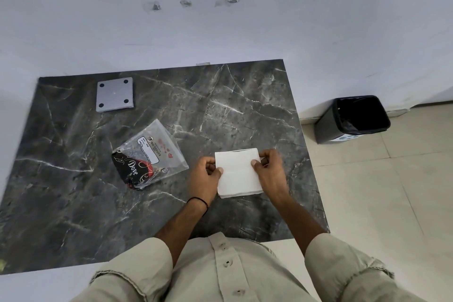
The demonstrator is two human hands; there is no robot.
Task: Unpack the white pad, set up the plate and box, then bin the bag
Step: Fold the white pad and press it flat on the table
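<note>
I hold a white pad (237,171) above the right part of the dark marble table (73,198). My left hand (204,178) grips its left edge and my right hand (268,170) grips its right edge. To the left lies a clear plastic bag (157,149), flat on the table. Its lower corner rests over a black and red box (133,171) printed "Dove". A grey square plate (115,94) with dark dots at its corners lies flat at the far left of the table.
A black bin (353,117) with a black liner stands on the tiled floor, right of the table, against the white wall. The table's right edge runs close to my right hand.
</note>
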